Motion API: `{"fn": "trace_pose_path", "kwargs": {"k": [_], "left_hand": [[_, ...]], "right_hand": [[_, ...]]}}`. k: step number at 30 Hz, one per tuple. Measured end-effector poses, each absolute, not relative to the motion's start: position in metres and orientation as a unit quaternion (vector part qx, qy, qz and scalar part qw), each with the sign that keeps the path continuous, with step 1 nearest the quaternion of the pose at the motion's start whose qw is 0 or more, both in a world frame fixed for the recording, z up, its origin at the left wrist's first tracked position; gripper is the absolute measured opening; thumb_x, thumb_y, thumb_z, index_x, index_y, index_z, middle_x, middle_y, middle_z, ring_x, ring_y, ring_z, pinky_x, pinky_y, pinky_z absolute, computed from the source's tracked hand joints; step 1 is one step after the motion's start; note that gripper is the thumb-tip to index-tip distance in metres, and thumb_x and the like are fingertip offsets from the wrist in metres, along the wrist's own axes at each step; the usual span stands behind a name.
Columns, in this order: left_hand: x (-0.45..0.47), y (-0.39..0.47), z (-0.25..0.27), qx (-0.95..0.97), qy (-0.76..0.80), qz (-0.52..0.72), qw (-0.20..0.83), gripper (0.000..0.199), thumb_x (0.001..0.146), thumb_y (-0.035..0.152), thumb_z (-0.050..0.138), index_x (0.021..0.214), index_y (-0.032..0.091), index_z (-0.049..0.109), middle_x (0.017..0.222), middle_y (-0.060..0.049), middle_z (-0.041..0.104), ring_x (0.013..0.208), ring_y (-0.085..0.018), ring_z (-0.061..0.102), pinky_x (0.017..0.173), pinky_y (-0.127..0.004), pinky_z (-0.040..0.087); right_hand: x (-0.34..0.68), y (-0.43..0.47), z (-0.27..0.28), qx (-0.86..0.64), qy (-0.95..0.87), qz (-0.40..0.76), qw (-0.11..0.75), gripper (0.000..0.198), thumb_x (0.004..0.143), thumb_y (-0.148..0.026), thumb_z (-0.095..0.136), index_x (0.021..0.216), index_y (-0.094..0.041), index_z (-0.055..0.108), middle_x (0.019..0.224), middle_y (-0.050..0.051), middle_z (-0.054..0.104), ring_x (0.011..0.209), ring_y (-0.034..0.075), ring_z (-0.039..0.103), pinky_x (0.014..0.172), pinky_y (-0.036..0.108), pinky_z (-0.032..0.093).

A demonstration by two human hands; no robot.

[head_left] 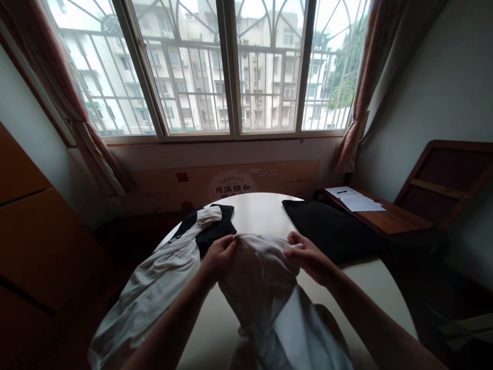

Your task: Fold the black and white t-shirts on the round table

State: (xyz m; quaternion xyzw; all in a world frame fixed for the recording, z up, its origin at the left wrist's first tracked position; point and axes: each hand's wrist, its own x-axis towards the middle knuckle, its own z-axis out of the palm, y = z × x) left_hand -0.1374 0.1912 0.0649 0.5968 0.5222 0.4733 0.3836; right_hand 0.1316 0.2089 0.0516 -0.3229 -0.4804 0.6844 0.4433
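Observation:
A white cloth garment [265, 277] hangs between my two hands above the round white table, its lower part spreading toward me. My left hand [220, 257] pinches its upper left edge between thumb and fingers. At the upper right edge, my right hand [308, 254] is closed on the same fabric. I cannot make out which kind of garment it is. Left of my left hand lies a crumpled white garment [162, 277], partly on top of a black cloth [211, 231]. Beyond my right hand a folded black cloth [331, 228] lies flat.
The round white table [254, 213] stands before a barred window [265, 77] with curtains at both sides. To the right, papers and a pen [341, 192] lie on a wooden surface [404, 218] beside a wooden chair back [447, 180]. A printed cardboard panel [269, 182] leans below the window.

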Motion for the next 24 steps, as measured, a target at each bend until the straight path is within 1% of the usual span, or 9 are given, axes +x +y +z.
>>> {"fn": "trace_pose_path", "kwargs": {"k": [3, 5, 7, 10, 12, 15, 18, 21, 24], "left_hand": [[-0.143, 0.198, 0.055, 0.629, 0.543, 0.482, 0.279, 0.04, 0.082, 0.055, 0.062, 0.083, 0.016, 0.074, 0.083, -0.005, 0.069, 0.08, -0.021, 0.063, 0.071, -0.028, 0.047], [-0.146, 0.202, 0.051, 0.633, 0.544, 0.494, 0.242, 0.037, 0.085, 0.052, 0.06, 0.08, 0.017, 0.073, 0.079, -0.004, 0.067, 0.077, -0.02, 0.06, 0.069, -0.027, 0.045], [-0.147, 0.202, 0.051, 0.613, 0.539, 0.517, 0.258, 0.037, 0.086, 0.052, 0.059, 0.081, 0.017, 0.071, 0.073, -0.002, 0.062, 0.069, -0.017, 0.054, 0.062, -0.025, 0.042], [-0.146, 0.199, 0.057, 0.564, 0.525, 0.568, 0.289, 0.039, 0.085, 0.055, 0.062, 0.081, 0.017, 0.068, 0.067, 0.001, 0.055, 0.061, -0.014, 0.046, 0.055, -0.023, 0.036], [-0.146, 0.194, 0.064, 0.544, 0.517, 0.594, 0.29, 0.041, 0.083, 0.057, 0.064, 0.076, 0.017, 0.064, 0.064, 0.003, 0.051, 0.059, -0.012, 0.042, 0.053, -0.022, 0.034], [-0.146, 0.187, 0.074, 0.531, 0.523, 0.598, 0.296, 0.048, 0.08, 0.063, 0.066, 0.069, 0.017, 0.059, 0.06, 0.003, 0.047, 0.057, -0.011, 0.041, 0.05, -0.021, 0.032], [-0.144, 0.182, 0.077, 0.527, 0.532, 0.539, 0.386, 0.052, 0.074, 0.067, 0.071, 0.072, 0.016, 0.062, 0.061, 0.001, 0.053, 0.055, -0.012, 0.046, 0.049, -0.021, 0.034], [-0.137, 0.182, 0.074, 0.514, 0.528, 0.499, 0.456, 0.055, 0.068, 0.068, 0.076, 0.076, 0.015, 0.066, 0.063, 0.0, 0.057, 0.054, -0.011, 0.047, 0.047, -0.02, 0.033], [-0.126, 0.178, 0.074, 0.5, 0.5, 0.511, 0.49, 0.056, 0.068, 0.067, 0.078, 0.086, 0.014, 0.071, 0.069, -0.001, 0.063, 0.059, -0.012, 0.051, 0.051, -0.02, 0.038]], "right_hand": [[0.132, 0.214, 0.045, -0.38, -0.511, 0.64, 0.43, 0.033, 0.059, -0.025, 0.073, 0.083, -0.017, 0.052, 0.061, -0.007, 0.049, 0.054, 0.006, 0.04, 0.051, 0.018, 0.026], [0.132, 0.221, 0.039, -0.411, -0.515, 0.588, 0.468, 0.031, 0.061, -0.028, 0.07, 0.088, -0.015, 0.06, 0.064, -0.004, 0.055, 0.056, 0.007, 0.044, 0.052, 0.018, 0.029], [0.134, 0.227, 0.033, -0.42, -0.502, 0.533, 0.536, 0.035, 0.066, -0.034, 0.072, 0.094, -0.014, 0.065, 0.07, -0.001, 0.061, 0.06, 0.009, 0.05, 0.054, 0.019, 0.035], [0.135, 0.231, 0.031, -0.398, -0.473, 0.435, 0.655, 0.042, 0.07, -0.043, 0.078, 0.1, -0.015, 0.069, 0.088, 0.005, 0.071, 0.078, 0.015, 0.064, 0.069, 0.025, 0.05], [0.136, 0.228, 0.033, -0.38, -0.477, 0.373, 0.699, 0.045, 0.073, -0.048, 0.079, 0.103, -0.016, 0.069, 0.103, 0.01, 0.073, 0.095, 0.021, 0.068, 0.084, 0.031, 0.055], [0.138, 0.224, 0.038, -0.371, -0.533, 0.341, 0.68, 0.056, 0.083, -0.052, 0.071, 0.126, -0.018, 0.063, 0.115, 0.012, 0.071, 0.106, 0.023, 0.067, 0.092, 0.037, 0.055], [0.14, 0.222, 0.039, -0.425, -0.602, 0.318, 0.596, 0.071, 0.086, -0.052, 0.068, 0.146, -0.019, 0.049, 0.107, 0.01, 0.07, 0.092, 0.02, 0.067, 0.079, 0.033, 0.055], [0.14, 0.215, 0.043, -0.432, -0.635, 0.281, 0.575, 0.056, 0.087, -0.053, 0.067, 0.13, -0.017, 0.061, 0.087, 0.005, 0.065, 0.074, 0.014, 0.06, 0.065, 0.026, 0.05], [0.132, 0.2, 0.049, -0.341, -0.656, 0.395, 0.545, 0.047, 0.091, -0.06, 0.06, 0.096, -0.014, 0.067, 0.064, 0.0, 0.055, 0.056, 0.01, 0.051, 0.053, 0.021, 0.042]]}}
